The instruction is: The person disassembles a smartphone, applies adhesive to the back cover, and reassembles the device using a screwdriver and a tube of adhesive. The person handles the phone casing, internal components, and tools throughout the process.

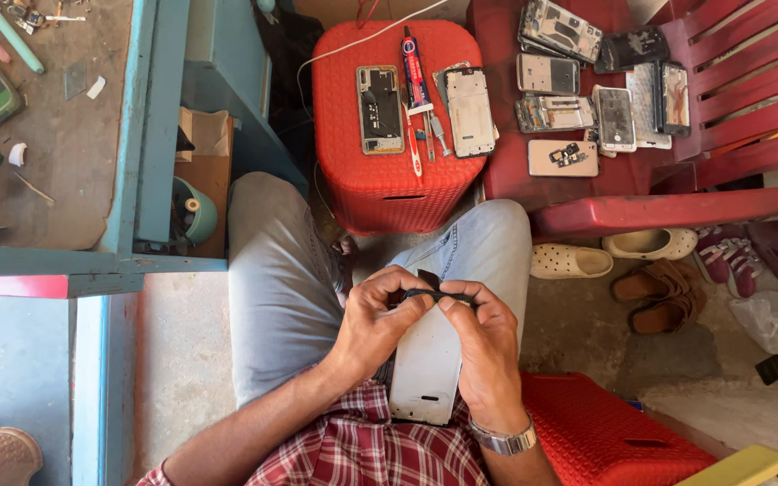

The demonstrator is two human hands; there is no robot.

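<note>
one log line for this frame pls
left hand: grips phone frame top | right hand: pinches black strip at top edge | frame: over lap | ahead: red stool with glue tube

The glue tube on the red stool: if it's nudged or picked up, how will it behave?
The glue tube is long and slim and lies flat on the red stool, so it probably rolls sideways when nudged. It looks small, likely light. A phone frame and tools lie close on either side, so a push may knock them.
</note>
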